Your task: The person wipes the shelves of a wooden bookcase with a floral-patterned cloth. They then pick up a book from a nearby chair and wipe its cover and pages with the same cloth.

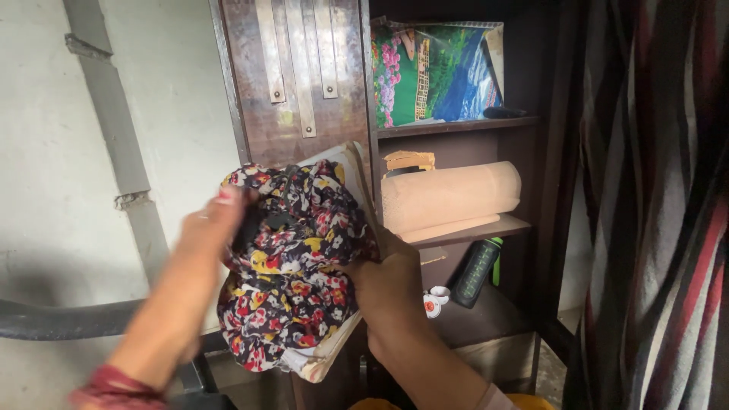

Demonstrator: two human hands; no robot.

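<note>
Gripping floral cloth (292,266), both hands' fingers (380,266)

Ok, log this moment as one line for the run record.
left hand: on floral cloth | right hand: grips cloth and book | setting: shelf, beige roll
</note>
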